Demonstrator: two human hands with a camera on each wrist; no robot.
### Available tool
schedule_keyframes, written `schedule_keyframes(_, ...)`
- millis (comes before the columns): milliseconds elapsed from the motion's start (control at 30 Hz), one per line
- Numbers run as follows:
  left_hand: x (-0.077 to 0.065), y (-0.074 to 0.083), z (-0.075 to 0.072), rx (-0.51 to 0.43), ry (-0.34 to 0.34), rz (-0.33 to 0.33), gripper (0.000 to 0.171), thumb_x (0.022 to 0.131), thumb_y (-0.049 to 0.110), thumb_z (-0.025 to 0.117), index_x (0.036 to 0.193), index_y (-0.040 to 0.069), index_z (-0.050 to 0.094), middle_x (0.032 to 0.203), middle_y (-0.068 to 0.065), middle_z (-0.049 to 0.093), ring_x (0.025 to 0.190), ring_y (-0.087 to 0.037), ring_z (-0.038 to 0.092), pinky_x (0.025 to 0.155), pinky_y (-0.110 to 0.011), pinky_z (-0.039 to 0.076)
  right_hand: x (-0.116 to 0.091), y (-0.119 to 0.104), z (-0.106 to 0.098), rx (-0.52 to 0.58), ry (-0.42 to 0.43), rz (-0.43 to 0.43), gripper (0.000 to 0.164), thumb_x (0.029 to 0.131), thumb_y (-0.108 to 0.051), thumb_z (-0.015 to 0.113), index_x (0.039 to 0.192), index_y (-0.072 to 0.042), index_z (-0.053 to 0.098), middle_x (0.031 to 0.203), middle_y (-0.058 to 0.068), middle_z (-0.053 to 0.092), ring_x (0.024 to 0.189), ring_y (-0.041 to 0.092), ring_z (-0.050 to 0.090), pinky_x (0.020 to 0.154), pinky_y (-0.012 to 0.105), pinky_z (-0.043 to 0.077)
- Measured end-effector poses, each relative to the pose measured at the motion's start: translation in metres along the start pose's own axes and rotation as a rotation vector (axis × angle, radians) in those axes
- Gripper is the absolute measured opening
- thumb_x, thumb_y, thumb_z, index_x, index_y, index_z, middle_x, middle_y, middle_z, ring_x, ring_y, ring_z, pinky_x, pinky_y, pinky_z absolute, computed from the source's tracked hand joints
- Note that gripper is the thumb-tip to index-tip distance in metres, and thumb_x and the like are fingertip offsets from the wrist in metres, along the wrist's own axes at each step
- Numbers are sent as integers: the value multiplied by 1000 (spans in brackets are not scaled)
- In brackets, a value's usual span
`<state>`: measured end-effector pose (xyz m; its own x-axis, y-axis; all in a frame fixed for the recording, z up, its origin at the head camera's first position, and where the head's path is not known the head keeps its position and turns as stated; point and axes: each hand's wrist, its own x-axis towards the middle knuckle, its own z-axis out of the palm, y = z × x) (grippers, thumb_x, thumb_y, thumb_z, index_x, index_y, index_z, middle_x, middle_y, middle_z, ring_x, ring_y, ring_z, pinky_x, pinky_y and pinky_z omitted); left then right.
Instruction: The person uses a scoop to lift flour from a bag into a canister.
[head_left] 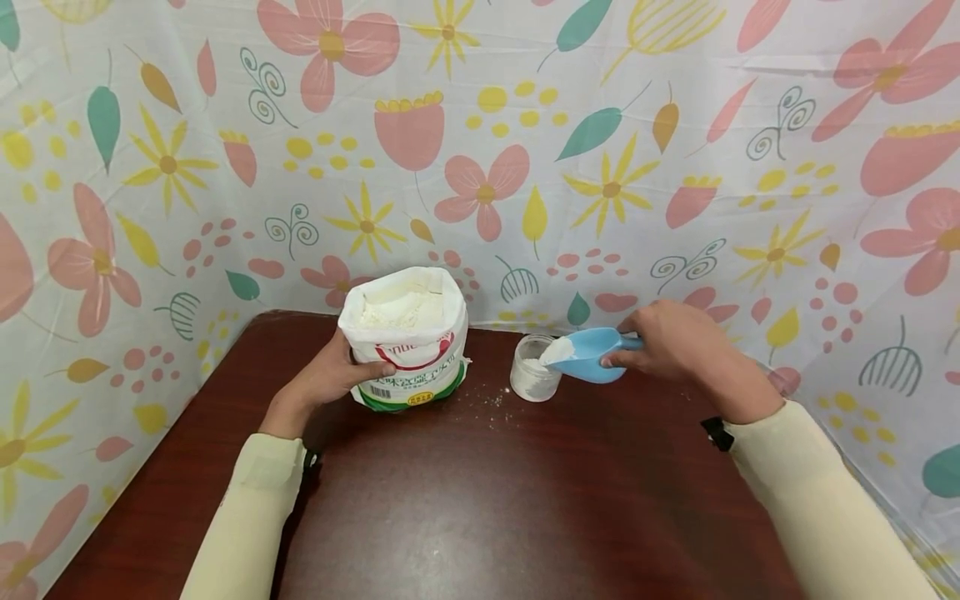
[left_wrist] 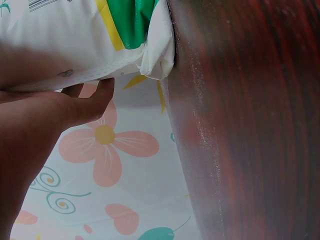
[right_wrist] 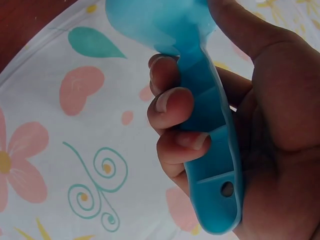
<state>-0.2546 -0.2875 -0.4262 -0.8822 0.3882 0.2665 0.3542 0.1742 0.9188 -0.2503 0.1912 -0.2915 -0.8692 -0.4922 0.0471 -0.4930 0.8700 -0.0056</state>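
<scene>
My left hand (head_left: 330, 374) grips the side of an open white bag of flour (head_left: 415, 354), thumb across its printed front. In the left wrist view the bag (left_wrist: 65, 45) shows its green and yellow bottom edge, with fingers (left_wrist: 90, 107) behind it. A blue scoop (head_left: 596, 357) is in my right hand (head_left: 663, 342), tilted, its tip over the mouth of a clear jar (head_left: 535, 383). White powder lies in the scoop and in the jar. The right wrist view shows several fingers curled round the scoop's handle (right_wrist: 212, 150).
Bag and jar stand side by side near the back of the dark brown table (head_left: 525, 500). Spilled powder (head_left: 495, 402) dots the wood between them. A floral curtain (head_left: 480, 125) hangs close behind the table's far edge and along the sides.
</scene>
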Motion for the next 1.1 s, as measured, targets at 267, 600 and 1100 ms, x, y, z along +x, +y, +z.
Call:
schedule_keyframes(267, 2, 3, 1, -35, 5, 10, 112, 87, 0, 86, 166, 32, 14, 153, -5, 52, 136, -29, 54, 116, -64, 37, 11, -6, -7, -55, -22, 8, 49, 80, -52, 91, 95, -7, 81, 56, -3, 43, 55, 16, 46, 52, 33, 34)
schedule_keyframes(600, -1, 0, -1, -23, 2, -13, 113, 87, 5, 87, 164, 44, 13, 151, -1, 54, 135, -27, 56, 115, -61, 41, 22, -18, -9, -84, -62, 11, 47, 79, -51, 92, 97, -9, 80, 66, -1, 55, 65, 18, 52, 56, 34, 40)
schedule_keyframes(1100, 1, -1, -1, -17, -4, -7, 111, 87, 7, 87, 164, 42, 15, 152, 0, 53, 134, -28, 56, 113, -63, 42, 35, -31, -21, -170, -156, 29, 49, 82, -51, 89, 71, -15, 59, 61, -1, 41, 59, 18, 46, 55, 33, 37)
